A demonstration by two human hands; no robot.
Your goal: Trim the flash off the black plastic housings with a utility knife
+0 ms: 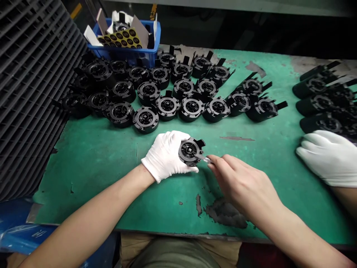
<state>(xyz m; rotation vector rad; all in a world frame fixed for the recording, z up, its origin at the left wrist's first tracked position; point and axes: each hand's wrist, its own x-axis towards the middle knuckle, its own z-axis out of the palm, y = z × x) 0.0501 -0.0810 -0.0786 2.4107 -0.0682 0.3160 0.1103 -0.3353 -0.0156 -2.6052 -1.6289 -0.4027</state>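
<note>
My left hand [167, 156], in a white glove, is closed around a round black plastic housing [189, 150]. The housing's ringed face is turned up toward me, and a black tab sticks out at its upper right. My bare right hand [237, 178] pinches a thin silvery tool [205, 159] between thumb and fingers. Its tip reaches the lower right rim of the housing; whether it touches cannot be made out. Most of the tool is hidden in my fingers, so its exact kind does not show.
Several similar black housings [145, 118] stand in rows behind my hands, with more at the right [320, 104]. A co-worker's gloved hand [329, 158] rests by those. A blue bin [125, 54] holds yellow sticker sheets [121, 39]. Black grating [36, 82] rises at the left of the green table [92, 186].
</note>
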